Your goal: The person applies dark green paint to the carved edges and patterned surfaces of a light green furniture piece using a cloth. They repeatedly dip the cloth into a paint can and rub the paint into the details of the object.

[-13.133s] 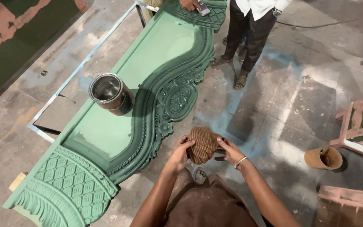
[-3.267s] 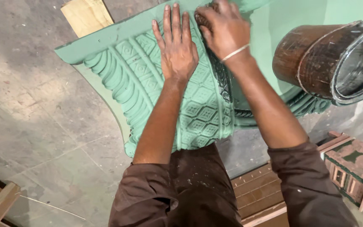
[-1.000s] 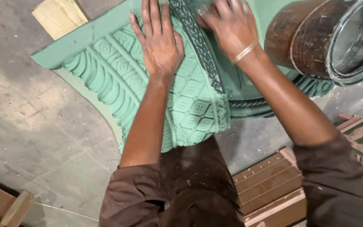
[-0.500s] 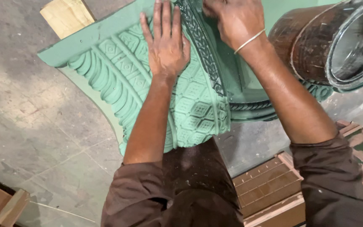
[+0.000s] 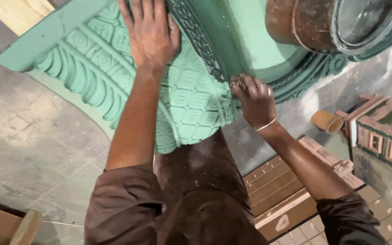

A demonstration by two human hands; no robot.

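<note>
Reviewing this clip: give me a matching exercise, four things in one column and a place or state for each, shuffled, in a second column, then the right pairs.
Things:
1. left hand
2. right hand
3. metal can
4. pale wooden block

Places or states:
A. stands on the smooth green face of the carved panel
B. lies on the floor past the panel's corner, top left
C. flat, palm down, on the diamond-pattern carving
D. fingers bunched at the panel's dark scrolled edge

Pairs: 1-C, 2-D, 3-A, 4-B

I see soft, even daylight, brightest at two o'clock on the floor (image 5: 389, 77); shadows stay faint, no glare, slight motion blur toward the edges.
</note>
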